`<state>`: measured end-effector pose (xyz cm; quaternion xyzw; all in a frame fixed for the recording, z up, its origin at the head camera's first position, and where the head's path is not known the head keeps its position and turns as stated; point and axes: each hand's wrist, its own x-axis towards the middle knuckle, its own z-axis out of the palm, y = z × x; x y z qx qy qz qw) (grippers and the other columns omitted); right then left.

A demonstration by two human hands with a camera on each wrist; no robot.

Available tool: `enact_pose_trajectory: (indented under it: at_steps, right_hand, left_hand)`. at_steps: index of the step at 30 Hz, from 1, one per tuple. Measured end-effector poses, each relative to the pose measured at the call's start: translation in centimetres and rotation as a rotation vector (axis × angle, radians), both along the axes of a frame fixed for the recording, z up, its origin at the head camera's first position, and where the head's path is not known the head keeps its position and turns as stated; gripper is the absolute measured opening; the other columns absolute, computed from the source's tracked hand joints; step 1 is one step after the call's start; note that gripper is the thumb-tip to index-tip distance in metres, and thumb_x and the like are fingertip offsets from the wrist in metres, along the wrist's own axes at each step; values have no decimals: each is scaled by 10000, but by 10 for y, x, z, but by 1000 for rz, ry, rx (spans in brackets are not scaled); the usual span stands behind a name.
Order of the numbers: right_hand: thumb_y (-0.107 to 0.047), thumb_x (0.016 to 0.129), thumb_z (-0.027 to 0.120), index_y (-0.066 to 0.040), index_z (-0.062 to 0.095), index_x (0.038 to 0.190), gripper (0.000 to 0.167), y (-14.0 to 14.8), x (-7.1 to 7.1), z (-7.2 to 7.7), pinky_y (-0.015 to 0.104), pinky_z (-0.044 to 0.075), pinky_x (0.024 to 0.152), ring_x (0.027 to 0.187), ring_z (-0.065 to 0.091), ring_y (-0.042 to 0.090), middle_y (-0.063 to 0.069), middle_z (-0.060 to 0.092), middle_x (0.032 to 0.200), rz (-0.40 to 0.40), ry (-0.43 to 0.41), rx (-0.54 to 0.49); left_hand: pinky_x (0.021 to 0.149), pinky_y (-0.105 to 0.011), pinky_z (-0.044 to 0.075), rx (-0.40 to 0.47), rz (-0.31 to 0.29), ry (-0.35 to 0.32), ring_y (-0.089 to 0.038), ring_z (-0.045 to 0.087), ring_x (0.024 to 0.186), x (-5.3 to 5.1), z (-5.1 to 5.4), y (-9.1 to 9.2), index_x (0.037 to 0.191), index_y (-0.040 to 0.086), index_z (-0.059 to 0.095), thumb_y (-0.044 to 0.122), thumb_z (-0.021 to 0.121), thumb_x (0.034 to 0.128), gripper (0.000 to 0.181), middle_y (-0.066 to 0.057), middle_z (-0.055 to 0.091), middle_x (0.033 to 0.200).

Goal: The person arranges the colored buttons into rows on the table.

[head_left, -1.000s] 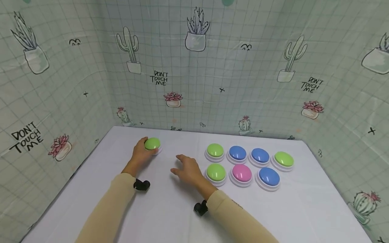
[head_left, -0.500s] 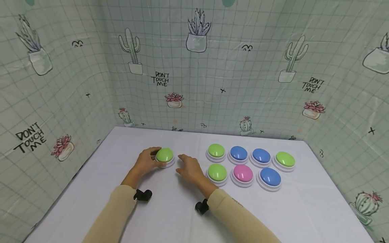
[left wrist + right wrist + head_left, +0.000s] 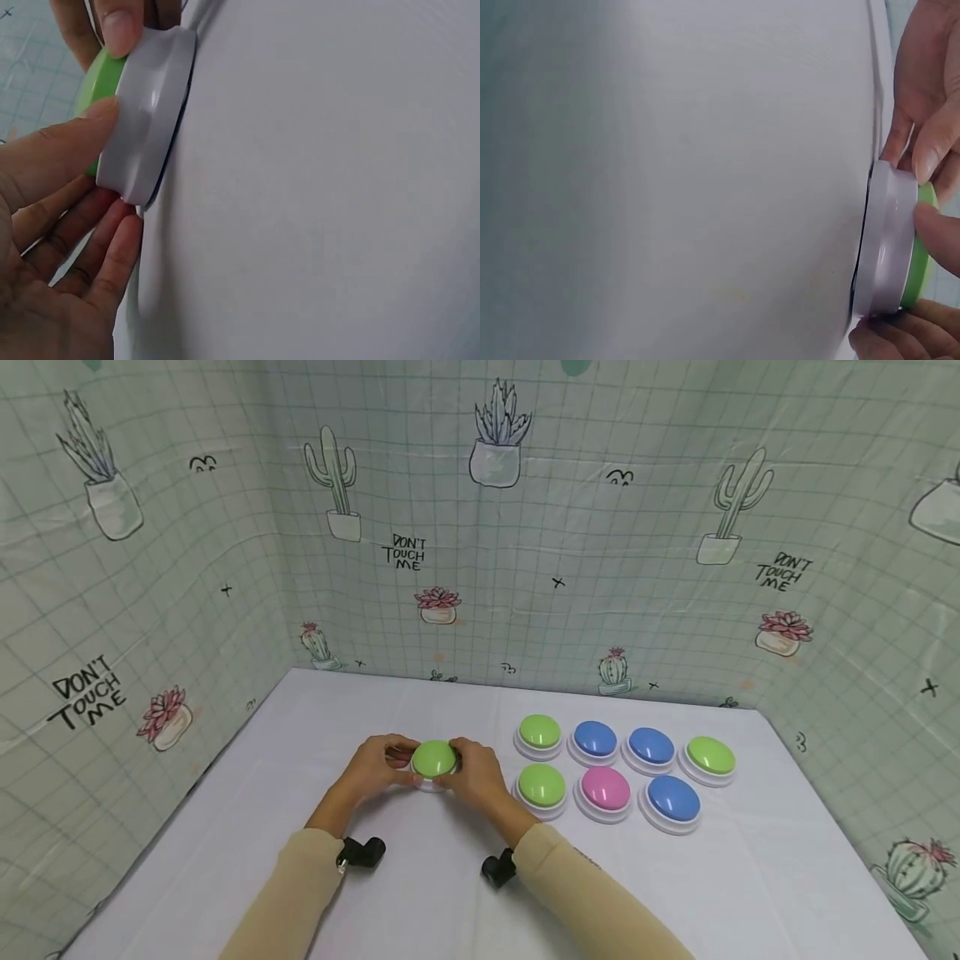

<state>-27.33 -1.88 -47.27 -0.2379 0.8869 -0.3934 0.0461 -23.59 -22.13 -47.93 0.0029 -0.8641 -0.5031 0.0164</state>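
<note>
A green dome push button (image 3: 433, 760) with a round white base lies between both hands, left of the other buttons. My left hand (image 3: 372, 768) grips it from the left, with the thumb on the near side of its rim. From the right, my right hand (image 3: 478, 777) holds the same button, its thumb at the front and fingers behind. In the left wrist view, the white base (image 3: 146, 112) is seen side-on, fingertips of both hands around it. The right wrist view shows the green dome (image 3: 922, 255) partly covered by a thumb. Whether the base touches the table cannot be told.
On the white table (image 3: 420, 893), right of the hands, sit two rows of similar buttons: green ones (image 3: 539, 732), blue ones (image 3: 651, 746) and a pink one (image 3: 606, 788). A nearby green button (image 3: 542, 785) stands close to my right hand. Patterned cloth (image 3: 510, 543) walls enclose the table.
My left hand has brought the green button to the right and nearer. My right hand, earlier apart with fingers spread, now grips its right side. The other buttons keep their places.
</note>
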Motion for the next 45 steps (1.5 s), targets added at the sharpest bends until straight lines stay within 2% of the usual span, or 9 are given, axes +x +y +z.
enact_pose_trajectory:
  at_steps: [3,11,14,19,28,34,40,45]
  right_hand:
    - [-137,820,918,62,624,1388,669,3,-4,1,502,481,1141,1312,607,382,214,675,1359,-13,-24,0]
    - [-173,775,954,40,670,1351,677,13,-14,1,511,482,1136,1297,614,388,196,691,1343,-22,-12,52]
    - [-170,767,960,39,680,1334,666,16,-15,1,523,486,1126,1280,621,394,192,699,1328,-30,-13,60]
    - [-165,771,959,31,688,1318,640,20,-18,4,525,484,1128,1271,623,387,182,708,1313,-56,-39,48]
    - [-193,773,961,28,693,1314,643,17,-21,2,497,505,1109,1244,643,356,162,725,1282,-51,-61,65]
    - [-192,782,952,31,693,1307,626,13,-19,-1,505,511,1094,1222,654,357,165,731,1263,-42,-42,33]
    - [-209,817,928,10,677,1334,615,11,-10,-5,515,487,1124,1269,629,371,165,707,1318,-27,-31,44]
    - [-200,817,925,13,681,1331,608,11,-3,-3,527,471,1139,1291,618,378,167,698,1340,-12,-35,25]
  left_hand:
    - [1015,-417,588,15,1,9,-364,667,1140,-3,0,4,1285,-65,687,-31,919,762,573,-213,693,1256]
    - [1110,-416,521,160,32,2,-400,618,1292,-3,-10,18,1309,-80,678,-95,865,799,544,-246,650,1370]
    - [1112,-405,519,174,58,0,-395,620,1294,-4,-13,23,1308,-67,683,-102,859,802,537,-239,656,1365]
    - [1106,-384,521,195,127,20,-385,627,1290,-3,-14,32,1300,-53,696,-116,851,800,527,-234,675,1340]
    - [1082,-399,530,228,272,-16,-374,632,1294,6,-13,41,1380,-2,669,-60,872,810,608,-190,681,1351]
    - [1084,-416,518,212,296,13,-370,650,1264,10,-15,38,1300,-16,714,-17,887,812,518,-199,688,1317]
    - [1085,-425,515,208,297,25,-376,656,1248,19,-16,34,1272,-27,724,-7,898,803,501,-206,691,1297]
    - [1034,-367,558,180,312,29,-365,684,1213,27,-15,32,1261,-17,736,18,913,796,499,-205,709,1271]
